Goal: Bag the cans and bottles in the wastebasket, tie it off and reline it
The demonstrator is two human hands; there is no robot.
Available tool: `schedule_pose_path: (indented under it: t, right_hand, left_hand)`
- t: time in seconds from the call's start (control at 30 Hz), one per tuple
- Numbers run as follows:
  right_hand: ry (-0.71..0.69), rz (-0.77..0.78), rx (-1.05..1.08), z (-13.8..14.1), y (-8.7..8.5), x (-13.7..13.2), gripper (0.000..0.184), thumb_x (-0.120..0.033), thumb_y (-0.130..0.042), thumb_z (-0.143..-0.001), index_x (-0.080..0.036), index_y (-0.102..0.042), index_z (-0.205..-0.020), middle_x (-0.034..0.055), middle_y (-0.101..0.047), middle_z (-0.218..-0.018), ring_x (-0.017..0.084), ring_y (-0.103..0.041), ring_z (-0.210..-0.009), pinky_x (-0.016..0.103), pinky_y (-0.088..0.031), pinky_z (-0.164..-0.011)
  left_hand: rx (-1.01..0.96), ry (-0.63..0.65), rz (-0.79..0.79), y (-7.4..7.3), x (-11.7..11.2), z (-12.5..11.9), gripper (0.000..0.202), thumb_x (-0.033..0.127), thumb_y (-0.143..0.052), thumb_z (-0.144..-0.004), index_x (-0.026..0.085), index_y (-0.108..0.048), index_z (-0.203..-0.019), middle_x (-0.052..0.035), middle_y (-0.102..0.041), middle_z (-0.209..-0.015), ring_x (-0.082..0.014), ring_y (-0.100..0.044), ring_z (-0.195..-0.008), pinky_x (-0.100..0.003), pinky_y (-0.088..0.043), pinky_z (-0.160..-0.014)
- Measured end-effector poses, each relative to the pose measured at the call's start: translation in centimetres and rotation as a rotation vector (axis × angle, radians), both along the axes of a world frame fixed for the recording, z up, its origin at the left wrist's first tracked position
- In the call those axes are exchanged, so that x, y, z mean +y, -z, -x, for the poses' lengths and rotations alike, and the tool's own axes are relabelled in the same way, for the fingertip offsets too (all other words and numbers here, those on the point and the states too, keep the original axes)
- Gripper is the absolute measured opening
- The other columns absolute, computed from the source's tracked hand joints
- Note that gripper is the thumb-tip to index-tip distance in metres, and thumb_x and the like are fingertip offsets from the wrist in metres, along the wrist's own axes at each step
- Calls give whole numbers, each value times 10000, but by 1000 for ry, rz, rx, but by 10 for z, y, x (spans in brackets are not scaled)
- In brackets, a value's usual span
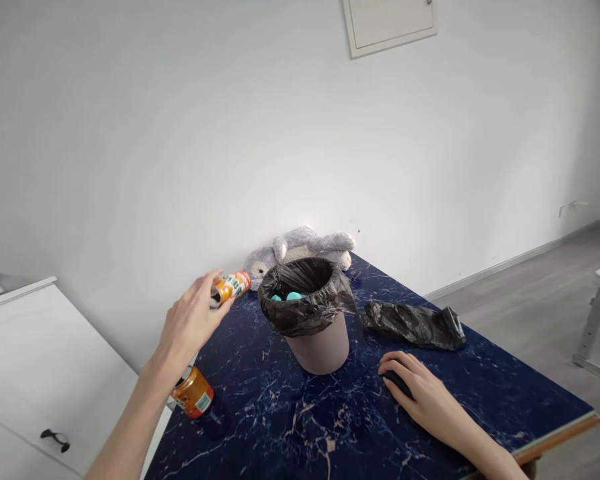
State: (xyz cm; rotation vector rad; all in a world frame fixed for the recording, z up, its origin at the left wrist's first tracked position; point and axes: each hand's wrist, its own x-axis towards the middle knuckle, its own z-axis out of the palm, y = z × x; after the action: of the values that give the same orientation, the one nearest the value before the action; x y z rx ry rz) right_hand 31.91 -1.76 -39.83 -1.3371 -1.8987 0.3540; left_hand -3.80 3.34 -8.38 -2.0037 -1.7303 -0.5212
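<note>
My left hand (193,322) is raised above the table's left side, its fingers closed on a small orange bottle (231,287) that is tipped sideways toward a small bin (320,347). The bin is lined with a black bag (300,307) and holds teal objects (294,296). Resting on the dark blue marbled table (360,427), my right hand (420,393) curls over a small dark object (397,383) that I cannot make out. A second orange bottle (194,392) lies on the table under my left forearm.
A crumpled black bag (414,325) lies right of the bin. A grey plush toy (300,248) rests against the white wall behind it. A white cabinet (40,373) stands to the left, and grey floor (545,293) with a chair leg (597,313) lies to the right.
</note>
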Motion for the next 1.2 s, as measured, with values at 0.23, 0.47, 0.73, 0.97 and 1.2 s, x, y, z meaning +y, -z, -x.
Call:
schedule_pose_path:
  t: [0.23, 0.47, 0.73, 0.97, 1.2]
  right_hand:
    - [-13, 11, 8, 0, -1, 0, 221, -367, -426, -1093, -286, -627, -1135, 86, -619, -1279, 272, -624, -1150, 467, -549, -980]
    - [-16, 7, 10, 0, -2, -1, 207, -356, -432, -1089, -285, -622, -1128, 78, -621, -1266, 271, -628, -1140, 481, -544, -1002]
    - [-5, -16, 8, 0, -2, -1, 188, -337, -447, -1081, -281, -625, -1106, 78, -628, -1260, 268, -640, -1132, 468, -557, -987]
    - [-4, -23, 7, 1, -1, 0, 201, -354, -438, -1090, -291, -625, -1130, 75, -627, -1263, 265, -641, -1128, 464, -556, -985]
    - [-3, -10, -1, -1, 0, -1, 203, -359, -436, -1091, -295, -624, -1134, 72, -627, -1274, 264, -636, -1152, 459, -552, -1004]
  left_hand:
    - [-239, 336, -193, -5, -14, -59, 715, 494, -732, -920, 285, -445, -1540, -85, -559, -1593, -317, -630, -1355, -465, -541, -1094]
    - [-177, 332, -143, 7, -1, -46, 500, 593, -540, -1008, 255, -608, -1371, -94, -695, -1402, -316, -656, -1293, -448, -535, -1061]
    - [-7, -134, 309, 42, 58, 75, 784, 762, -435, -888, 163, -670, -1334, -178, -692, -1421, -421, -614, -1335, -517, -491, -1084]
    - [-9, -356, 646, 112, 46, 142, 666, 772, -486, -809, 201, -775, -992, -185, -811, -1133, -377, -762, -1039, -396, -575, -794]
    - [42, -456, 562, 138, 55, 133, 499, 597, -424, -919, 229, -756, -976, -189, -801, -1099, -420, -740, -1013, -469, -541, -769]
